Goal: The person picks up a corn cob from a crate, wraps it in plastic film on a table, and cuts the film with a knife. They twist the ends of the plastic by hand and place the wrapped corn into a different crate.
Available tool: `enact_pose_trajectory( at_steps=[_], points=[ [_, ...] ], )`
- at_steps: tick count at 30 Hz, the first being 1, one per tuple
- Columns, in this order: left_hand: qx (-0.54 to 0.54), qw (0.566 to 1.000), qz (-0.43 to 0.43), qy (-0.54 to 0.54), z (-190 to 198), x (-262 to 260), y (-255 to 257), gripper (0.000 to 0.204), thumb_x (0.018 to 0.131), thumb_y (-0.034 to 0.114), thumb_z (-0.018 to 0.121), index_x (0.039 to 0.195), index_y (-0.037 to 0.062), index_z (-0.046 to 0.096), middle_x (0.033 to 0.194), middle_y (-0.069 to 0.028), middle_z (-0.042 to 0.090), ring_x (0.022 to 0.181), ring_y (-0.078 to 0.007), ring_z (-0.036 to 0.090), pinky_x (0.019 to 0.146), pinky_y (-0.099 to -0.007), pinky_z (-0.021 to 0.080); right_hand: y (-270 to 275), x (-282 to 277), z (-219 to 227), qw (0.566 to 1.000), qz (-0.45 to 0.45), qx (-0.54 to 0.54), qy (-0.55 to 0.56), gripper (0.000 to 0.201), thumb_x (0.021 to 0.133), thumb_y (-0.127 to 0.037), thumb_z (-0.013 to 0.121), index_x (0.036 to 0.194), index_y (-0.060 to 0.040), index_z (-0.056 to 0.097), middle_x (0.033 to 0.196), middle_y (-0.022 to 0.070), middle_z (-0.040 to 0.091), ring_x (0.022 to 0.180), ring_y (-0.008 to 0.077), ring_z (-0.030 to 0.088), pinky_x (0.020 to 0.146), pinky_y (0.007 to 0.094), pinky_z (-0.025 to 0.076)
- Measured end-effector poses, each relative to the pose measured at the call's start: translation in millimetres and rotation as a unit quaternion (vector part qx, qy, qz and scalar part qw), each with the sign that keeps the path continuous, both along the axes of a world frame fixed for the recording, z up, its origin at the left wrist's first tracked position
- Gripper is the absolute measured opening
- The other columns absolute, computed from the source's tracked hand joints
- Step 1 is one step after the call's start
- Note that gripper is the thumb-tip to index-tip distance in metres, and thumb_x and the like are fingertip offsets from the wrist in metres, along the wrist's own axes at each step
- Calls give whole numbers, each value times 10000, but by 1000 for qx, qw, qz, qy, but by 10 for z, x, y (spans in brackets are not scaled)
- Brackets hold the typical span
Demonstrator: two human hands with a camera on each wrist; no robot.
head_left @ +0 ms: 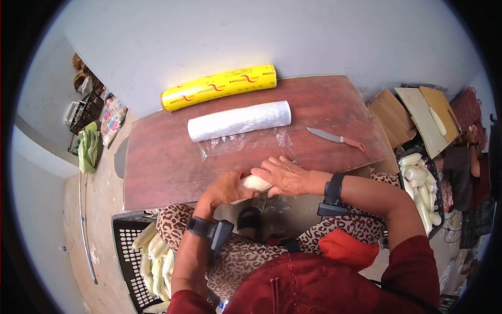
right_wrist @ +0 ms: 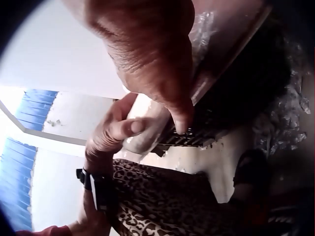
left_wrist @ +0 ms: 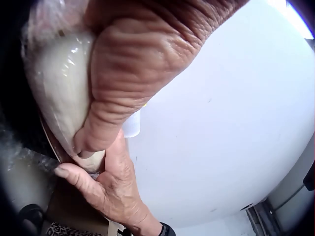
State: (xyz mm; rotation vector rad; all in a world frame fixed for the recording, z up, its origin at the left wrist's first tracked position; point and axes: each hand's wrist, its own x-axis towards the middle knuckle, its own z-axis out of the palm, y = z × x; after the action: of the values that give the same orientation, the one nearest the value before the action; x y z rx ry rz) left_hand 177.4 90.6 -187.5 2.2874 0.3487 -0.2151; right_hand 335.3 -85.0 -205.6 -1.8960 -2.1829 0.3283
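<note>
A pale long vegetable (head_left: 254,183) with glossy clear film around it is held between both hands at the table's near edge. My left hand (head_left: 225,187) grips one end, its thumb lying along the side in the left wrist view. My right hand (head_left: 285,176) holds the other end, fingers over the top and thumb (right_wrist: 182,120) on the near side. Beyond the hands lies a white roll of cling film (head_left: 239,121), with a loose clear sheet (head_left: 246,144) trailing from it toward me.
A yellow printed roll (head_left: 219,87) lies along the wall. A knife (head_left: 334,138) with a reddish handle rests on the table's right side. Black crates of pale vegetables stand at left (head_left: 125,246) and right (head_left: 438,201). Cardboard (head_left: 392,118) leans beyond the right crate.
</note>
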Motion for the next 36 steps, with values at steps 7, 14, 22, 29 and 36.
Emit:
enact_pose_trajectory(
  at_steps=[7,14,22,29,36],
  points=[
    [-153,986,-22,59,59,-11,35,541,742,347,816,1107,-10,636,955,-83,678,879,-157,624,789,-293,499,-2,121,121,990,2,-88,108,584,785,-291,751,1251,-41,502,1116,181,565,1078,365,557,896,481,451],
    [-174,983,-54,35,155,-115,-114,535,735,296,830,1137,1,633,958,-50,674,896,-129,612,808,-285,494,-83,218,410,961,-33,-195,193,489,754,-302,772,1108,0,622,1004,217,674,980,367,642,829,438,500],
    [-28,997,-38,-67,218,-173,-400,673,687,278,844,1229,4,555,1017,-157,661,965,-264,647,848,-350,500,-142,414,343,917,-33,-282,279,512,787,-398,728,1037,40,636,850,152,684,768,259,656,667,387,507],
    [102,979,-54,-165,236,-164,-506,748,679,216,824,1310,13,479,1065,-195,594,963,-372,615,828,-410,501,-278,499,585,887,-47,-291,355,526,762,-365,759,1020,71,618,796,101,660,710,175,626,597,325,486],
    [227,959,-65,-157,271,-62,-569,777,680,129,819,1357,42,449,1095,-194,553,960,-381,593,800,-426,514,-385,570,729,902,-59,-250,348,467,723,-246,802,1029,57,621,790,81,650,694,152,609,587,298,476]
  ],
)
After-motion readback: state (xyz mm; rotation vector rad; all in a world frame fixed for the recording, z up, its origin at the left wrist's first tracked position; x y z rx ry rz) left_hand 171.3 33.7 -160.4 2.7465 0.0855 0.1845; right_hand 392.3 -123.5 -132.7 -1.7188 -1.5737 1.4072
